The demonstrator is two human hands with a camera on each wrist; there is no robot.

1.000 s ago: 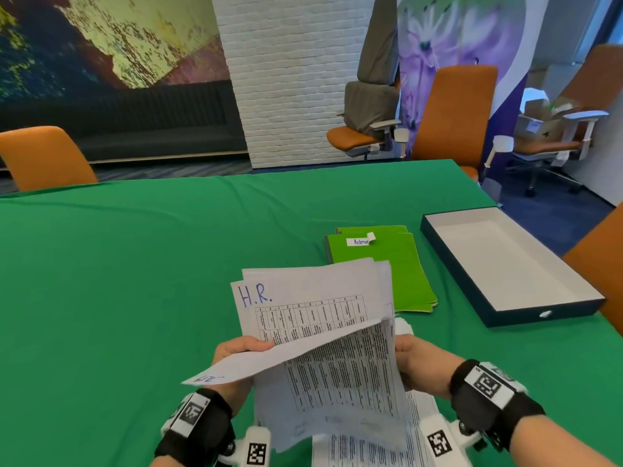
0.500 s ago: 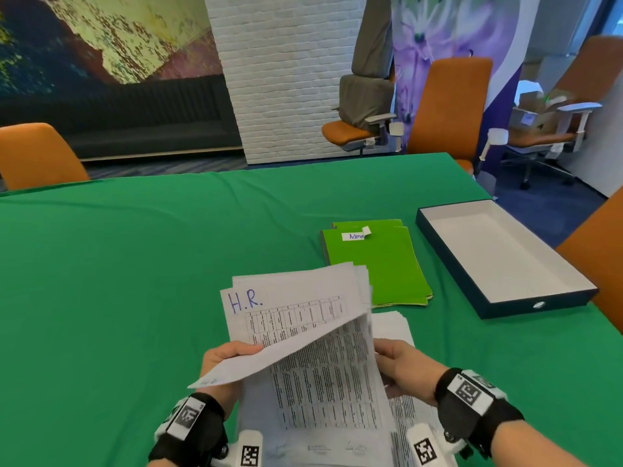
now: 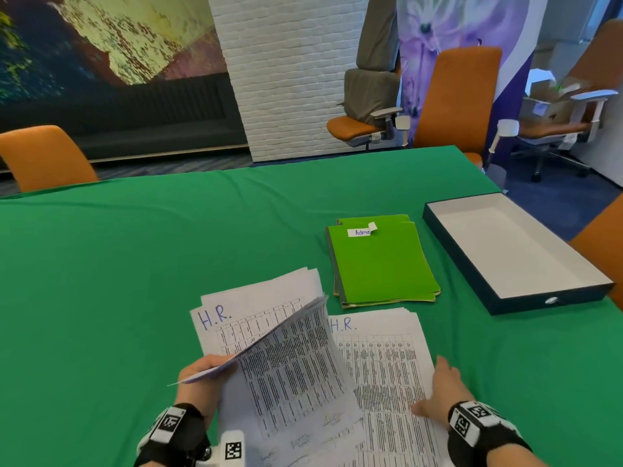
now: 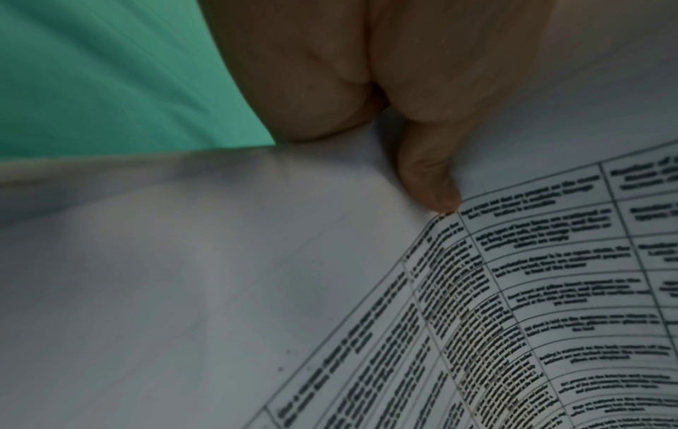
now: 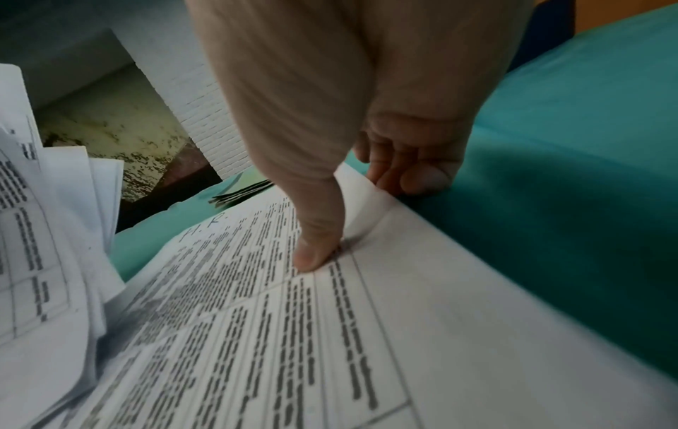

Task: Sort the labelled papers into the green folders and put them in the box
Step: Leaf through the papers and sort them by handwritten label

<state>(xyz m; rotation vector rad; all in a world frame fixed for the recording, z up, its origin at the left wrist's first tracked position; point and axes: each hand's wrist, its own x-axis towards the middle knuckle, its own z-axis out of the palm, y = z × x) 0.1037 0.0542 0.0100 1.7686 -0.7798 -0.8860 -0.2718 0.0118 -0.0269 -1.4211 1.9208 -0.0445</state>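
Note:
My left hand (image 3: 209, 367) grips a stack of printed papers (image 3: 269, 332) above the table; the sheet behind is labelled "H.R." and the front sheet bends forward. The left wrist view shows my thumb (image 4: 429, 180) pressed on that stack (image 4: 220, 290). A second pile (image 3: 381, 358), topped by an "H.R." sheet, lies on the table to the right. My right hand (image 3: 435, 385) pinches the top sheet's right edge, thumb (image 5: 315, 252) on top and fingers (image 5: 403, 171) curled under the raised edge. Green folders (image 3: 381, 264), the top one tagged "Admin", lie behind it. The dark box (image 3: 546, 303) stands empty at right.
A green cloth (image 3: 135, 264) covers the table. Orange chairs stand at the far left (image 3: 43, 156), at the back (image 3: 455, 99) and close by the right edge (image 3: 603, 244). The table's right edge runs just past the box.
My right hand left the held stack and moved right and down to the pile on the table, where an "H.R." sheet now lies on top. The left hand kept its grip.

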